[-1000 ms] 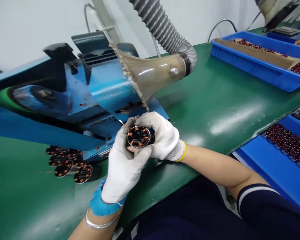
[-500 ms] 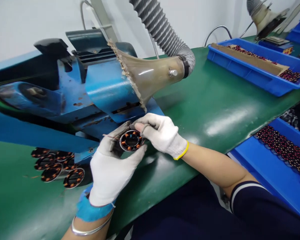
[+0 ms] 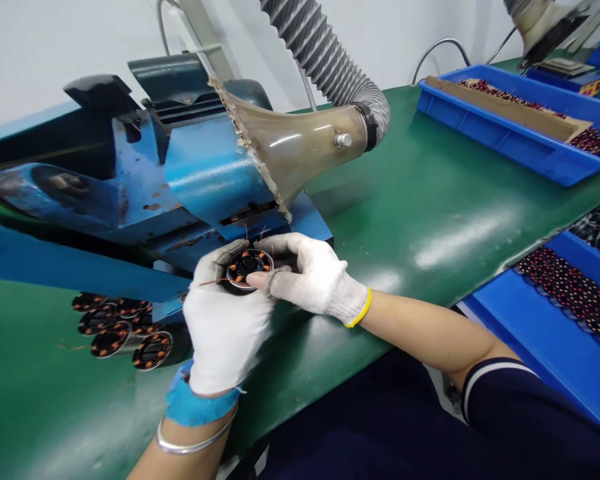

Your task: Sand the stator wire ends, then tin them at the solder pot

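Observation:
A motor stator (image 3: 236,268), round with copper windings, black insulation and thin loose wires, is held in front of the blue belt grinding machine (image 3: 210,167). Wrapped round its left side is my left hand (image 3: 225,333), in a white glove. My right hand (image 3: 307,273), gloved with the thumb tip bare, grips the stator's right side, thumb on its face and forefinger behind. Several more stators (image 3: 153,351) stand grouped on the green table to the left, below the machine's blue arm.
A translucent suction hood (image 3: 300,143) with a grey ribbed hose (image 3: 325,53) covers the machine's end. One blue tray (image 3: 500,147) of small wound parts sits at the back right; another blue tray (image 3: 530,320) with rows of parts is at lower right.
The stator has moved slightly left and up and turned, with its loose wires now showing. My right thumb has shifted from its upper rim to its lower right face.

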`<state>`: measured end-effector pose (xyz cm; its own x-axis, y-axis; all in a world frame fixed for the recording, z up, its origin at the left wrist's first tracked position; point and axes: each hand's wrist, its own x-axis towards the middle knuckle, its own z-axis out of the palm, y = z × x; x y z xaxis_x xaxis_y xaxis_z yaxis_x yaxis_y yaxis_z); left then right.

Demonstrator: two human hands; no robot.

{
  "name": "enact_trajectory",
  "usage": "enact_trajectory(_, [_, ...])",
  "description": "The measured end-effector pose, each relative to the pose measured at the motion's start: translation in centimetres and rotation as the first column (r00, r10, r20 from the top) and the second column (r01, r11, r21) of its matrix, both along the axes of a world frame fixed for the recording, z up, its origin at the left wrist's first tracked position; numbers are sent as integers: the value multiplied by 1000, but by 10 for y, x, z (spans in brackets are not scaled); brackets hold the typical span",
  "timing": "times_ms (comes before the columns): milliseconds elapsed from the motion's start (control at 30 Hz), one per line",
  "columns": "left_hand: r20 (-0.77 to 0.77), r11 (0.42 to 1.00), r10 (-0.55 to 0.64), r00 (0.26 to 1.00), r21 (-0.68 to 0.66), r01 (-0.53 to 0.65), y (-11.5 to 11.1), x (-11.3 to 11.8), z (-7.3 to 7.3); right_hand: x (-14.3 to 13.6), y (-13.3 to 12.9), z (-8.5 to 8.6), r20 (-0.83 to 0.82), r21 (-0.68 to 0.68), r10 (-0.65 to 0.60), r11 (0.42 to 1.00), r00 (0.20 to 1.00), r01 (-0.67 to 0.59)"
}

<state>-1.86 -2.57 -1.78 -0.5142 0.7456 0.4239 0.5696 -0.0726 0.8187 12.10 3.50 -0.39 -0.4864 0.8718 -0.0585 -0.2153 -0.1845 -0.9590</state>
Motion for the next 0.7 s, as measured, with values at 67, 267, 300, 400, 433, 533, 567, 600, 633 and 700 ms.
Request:
enact_trajectory(67, [-13,999,1,1000,-47,-2,1,-1,4,0,1,-1,-50,28,-1,1000,999,2])
enact_trajectory(267, [29,993,66,997,-105,-62,17,8,27,-1,21,-5,-107,156,-3,988,994,20])
enact_trajectory(300, [21,991,81,996,-108,-78,20,10,31,-2,24,-4,-118,174,5,985,993,16])
enact_trajectory(400, [-45,985,125,991,-115,-129,27,13,36,-2,28,-1,-122,184,47,983,991,-24])
enact_trajectory(433, [-66,982,140,988,-115,-147,29,13,37,-2,28,0,-112,182,53,983,992,-32])
enact_trajectory(533, [-66,979,173,983,-93,-179,30,16,36,0,28,2,-77,193,43,981,996,-28])
enact_trajectory(567, [-53,980,178,983,-83,-182,31,17,36,1,28,3,-73,196,43,980,996,-28])
enact_trajectory(600, [-42,981,179,983,-72,-181,32,18,36,1,28,4,-72,192,50,981,996,-35])
enact_trajectory(633, [-36,981,179,983,-63,-181,33,19,36,1,28,4,-77,182,51,983,996,-37])
enact_trajectory(700, [-35,980,188,981,-50,-190,36,20,36,0,29,5,-83,146,46,989,995,-34])
